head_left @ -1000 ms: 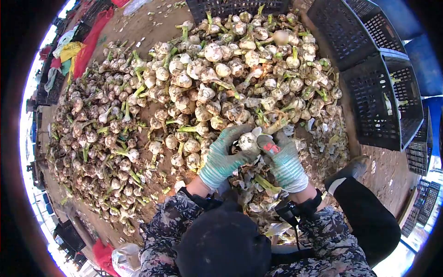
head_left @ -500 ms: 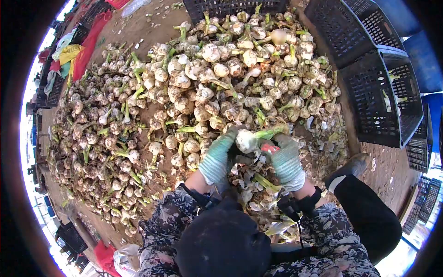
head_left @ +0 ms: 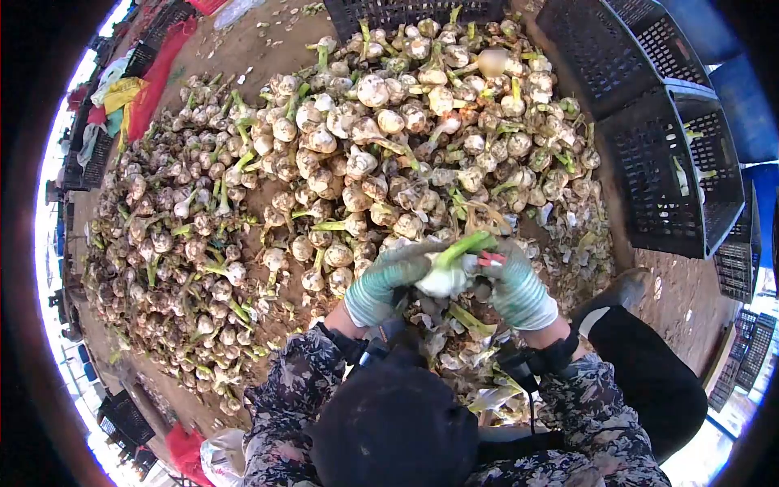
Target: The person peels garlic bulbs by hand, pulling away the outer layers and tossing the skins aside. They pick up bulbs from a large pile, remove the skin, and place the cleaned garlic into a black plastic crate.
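A white garlic bulb (head_left: 444, 282) with a thick green stem (head_left: 469, 246) is between my hands, above a litter of peeled skins. My left hand (head_left: 385, 284), in a green and white knit glove, is closed around the bulb's left side. On the other side is my right hand (head_left: 519, 288), gloved the same way, its fingers curled close to the bulb. A small red object (head_left: 490, 259) shows in its grip; what kind of tool it is, if one, I cannot make out. Beyond both hands spreads a heap of soil-stained garlic (head_left: 357, 162).
Black plastic crates (head_left: 661, 170) stand at the right, and another black crate (head_left: 418, 15) is behind the heap. Smaller garlic bulbs (head_left: 162, 235) cover the ground at the left. A dark shoe (head_left: 621, 292) rests at the right, near dry skins (head_left: 580, 243).
The garlic bulb has turned and come slightly toward me, its stem now pointing up and right. My left fingers have moved over its top. My right hand has shifted a little to the right.
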`<action>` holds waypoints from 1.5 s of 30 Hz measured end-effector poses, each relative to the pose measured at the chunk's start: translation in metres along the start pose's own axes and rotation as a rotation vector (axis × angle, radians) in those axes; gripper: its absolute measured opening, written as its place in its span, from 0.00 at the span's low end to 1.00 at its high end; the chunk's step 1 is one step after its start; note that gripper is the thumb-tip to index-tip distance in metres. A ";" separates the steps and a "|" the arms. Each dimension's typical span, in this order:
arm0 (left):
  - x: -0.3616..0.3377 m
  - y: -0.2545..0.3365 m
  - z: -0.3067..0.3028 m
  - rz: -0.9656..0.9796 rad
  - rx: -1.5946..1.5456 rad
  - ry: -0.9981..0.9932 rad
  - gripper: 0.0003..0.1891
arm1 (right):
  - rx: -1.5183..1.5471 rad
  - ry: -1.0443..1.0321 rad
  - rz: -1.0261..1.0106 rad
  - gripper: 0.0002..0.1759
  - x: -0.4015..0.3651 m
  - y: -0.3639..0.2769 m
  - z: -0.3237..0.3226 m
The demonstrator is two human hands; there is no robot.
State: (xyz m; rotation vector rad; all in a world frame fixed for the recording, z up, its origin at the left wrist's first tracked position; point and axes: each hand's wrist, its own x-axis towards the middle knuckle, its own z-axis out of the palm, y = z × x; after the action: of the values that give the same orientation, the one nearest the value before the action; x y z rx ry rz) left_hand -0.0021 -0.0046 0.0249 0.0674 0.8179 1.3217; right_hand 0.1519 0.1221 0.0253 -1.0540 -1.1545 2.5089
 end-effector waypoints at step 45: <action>0.010 0.019 0.000 0.100 0.539 -0.098 0.42 | -0.814 -0.269 0.071 0.27 0.003 -0.026 -0.026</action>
State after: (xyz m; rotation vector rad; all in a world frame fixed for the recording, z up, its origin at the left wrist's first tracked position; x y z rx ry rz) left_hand -0.0172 0.0100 0.0293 0.6006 1.0783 1.1489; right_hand 0.1638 0.1562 0.0309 -0.9032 -2.3658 2.2888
